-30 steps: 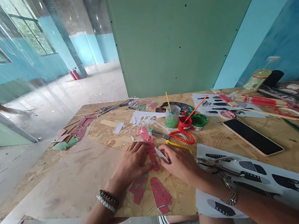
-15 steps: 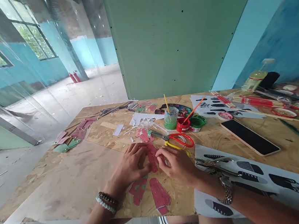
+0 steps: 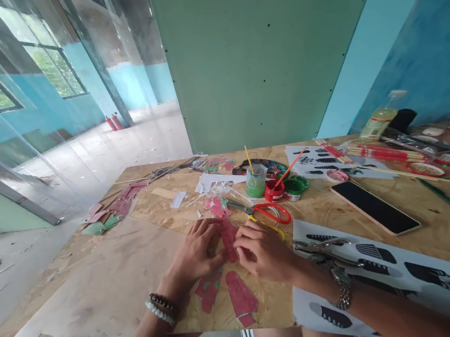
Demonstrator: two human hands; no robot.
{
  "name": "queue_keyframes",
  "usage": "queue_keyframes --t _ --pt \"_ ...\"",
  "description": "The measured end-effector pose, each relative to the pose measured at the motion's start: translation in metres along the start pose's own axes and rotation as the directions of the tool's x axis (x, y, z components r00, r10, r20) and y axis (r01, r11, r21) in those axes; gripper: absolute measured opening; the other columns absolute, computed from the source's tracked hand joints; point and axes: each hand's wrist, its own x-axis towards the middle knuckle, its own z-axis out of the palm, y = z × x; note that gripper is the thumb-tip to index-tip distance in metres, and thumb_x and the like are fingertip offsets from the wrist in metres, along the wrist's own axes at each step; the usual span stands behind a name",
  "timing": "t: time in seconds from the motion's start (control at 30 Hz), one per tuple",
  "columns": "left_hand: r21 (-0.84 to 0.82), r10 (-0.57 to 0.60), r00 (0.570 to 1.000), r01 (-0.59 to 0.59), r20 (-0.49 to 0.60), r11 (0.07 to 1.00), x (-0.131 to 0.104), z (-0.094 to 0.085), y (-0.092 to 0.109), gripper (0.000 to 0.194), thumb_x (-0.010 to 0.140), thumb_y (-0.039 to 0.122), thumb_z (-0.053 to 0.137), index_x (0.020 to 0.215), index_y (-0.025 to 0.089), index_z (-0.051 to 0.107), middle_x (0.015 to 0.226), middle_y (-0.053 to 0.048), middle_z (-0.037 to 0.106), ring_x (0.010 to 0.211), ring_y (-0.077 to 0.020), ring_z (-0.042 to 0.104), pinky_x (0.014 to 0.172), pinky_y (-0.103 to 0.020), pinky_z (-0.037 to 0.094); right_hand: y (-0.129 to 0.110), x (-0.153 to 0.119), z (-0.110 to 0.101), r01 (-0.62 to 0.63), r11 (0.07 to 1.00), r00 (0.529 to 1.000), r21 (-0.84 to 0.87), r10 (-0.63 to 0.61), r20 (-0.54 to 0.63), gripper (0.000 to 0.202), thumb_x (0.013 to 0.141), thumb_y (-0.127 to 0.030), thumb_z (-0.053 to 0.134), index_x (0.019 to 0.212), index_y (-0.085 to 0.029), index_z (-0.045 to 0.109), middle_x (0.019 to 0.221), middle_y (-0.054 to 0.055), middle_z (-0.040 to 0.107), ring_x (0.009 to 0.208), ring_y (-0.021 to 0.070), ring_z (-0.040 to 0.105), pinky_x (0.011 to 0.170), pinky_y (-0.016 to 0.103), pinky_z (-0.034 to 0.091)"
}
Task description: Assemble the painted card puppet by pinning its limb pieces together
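A narrow red cut-out piece (image 3: 228, 237) painted with small marks lies on the board table between my two hands. My left hand (image 3: 197, 252) grips its left edge, fingertips at the top and thumb lower down. On the opposite edge, the curled fingers of my right hand (image 3: 263, 249) pinch the piece; their tips are partly hidden. Just beyond it lies a pink-and-green cut-out (image 3: 217, 206). Closer to me are a red-and-green cut-out (image 3: 209, 292) and a wider red cut-out (image 3: 242, 297). Scissors (image 3: 261, 210) with red and yellow handles rest beyond my right hand.
Red (image 3: 274, 191) and green paint jars (image 3: 296, 188) stand behind the scissors, beside a cup (image 3: 256, 181) with a brush. To the right lie a phone (image 3: 375, 207), printed sheets (image 3: 429, 274) and metal pliers (image 3: 322, 245). More cut-outs (image 3: 107, 220) sit at the left edge.
My right hand's fingers have curled in closer against the piece. My left hand stays almost where it was. The whole view has shifted slightly.
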Motion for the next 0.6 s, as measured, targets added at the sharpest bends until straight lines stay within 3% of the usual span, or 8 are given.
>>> queue_keyframes --t 0.2,0.3,0.4,0.47,0.53,0.6 --pt "0.031 0.002 0.983 0.004 -0.182 1.000 0.001 -0.008 -0.003 0.016 0.097 0.027 0.058 0.110 0.023 0.066 0.121 -0.008 0.068 0.114 -0.0241 0.060 0.099 -0.043 0.050 0.007 0.010 -0.017 0.034 0.997 0.976 0.068 -0.018 -0.219 0.023 0.096 -0.016 0.047 0.084 -0.019 0.066 0.084 0.004 0.067 0.080 0.0169 0.061 0.078 0.031 0.048" --pt "0.098 0.063 0.967 -0.040 -0.245 0.994 0.011 -0.028 0.000 0.019 0.100 0.021 0.049 0.102 0.023 0.067 0.114 -0.008 0.070 0.108 -0.0228 0.062 0.094 -0.042 0.051 0.007 0.025 -0.039 0.036 0.999 0.965 0.040 -0.025 -0.261 0.026 0.097 -0.018 0.044 0.082 -0.020 0.065 0.084 0.005 0.067 0.080 0.0172 0.062 0.077 0.031 0.049" --pt "0.128 0.130 0.946 -0.095 -0.298 0.987 0.013 -0.054 0.020 0.019 0.100 0.021 0.048 0.098 0.023 0.067 0.106 -0.006 0.072 0.103 -0.0228 0.063 0.094 -0.043 0.050 -0.005 0.032 -0.068 0.090 0.996 0.945 0.003 -0.084 -0.317 0.027 0.098 -0.020 0.043 0.082 -0.020 0.065 0.083 0.006 0.068 0.079 0.0184 0.064 0.076 0.033 0.050" --pt "0.060 0.086 0.936 -0.070 -0.340 0.996 -0.003 -0.062 0.045 0.019 0.100 0.023 0.049 0.097 0.025 0.068 0.099 -0.006 0.073 0.098 -0.0239 0.064 0.091 -0.046 0.051 -0.021 0.019 -0.082 0.122 0.992 0.931 -0.027 -0.123 -0.344 0.029 0.098 -0.020 0.042 0.082 -0.022 0.066 0.080 0.006 0.068 0.076 0.0187 0.064 0.074 0.034 0.051" --pt "-0.158 -0.078 0.936 0.025 -0.342 0.987 -0.033 -0.058 0.072 0.019 0.099 0.029 0.052 0.099 0.030 0.070 0.094 -0.005 0.071 0.090 -0.0251 0.066 0.086 -0.048 0.055 -0.039 -0.011 -0.083 0.134 0.990 0.936 -0.035 -0.138 -0.323 0.025 0.094 -0.017 0.045 0.088 -0.025 0.069 0.081 0.005 0.070 0.075 0.0189 0.066 0.072 0.034 0.054" --pt "-0.419 -0.219 0.963 0.135 -0.159 0.898 -0.070 -0.041 0.097 0.020 0.097 0.038 0.056 0.109 0.042 0.071 0.099 -0.005 0.072 0.095 -0.0284 0.067 0.081 -0.049 0.059 -0.053 -0.048 -0.069 0.091 0.994 0.929 -0.067 -0.109 -0.353 0.025 0.089 -0.019 0.054 0.101 -0.032 0.072 0.083 0.004 0.072 0.075 0.0206 0.069 0.074 0.037 0.058"
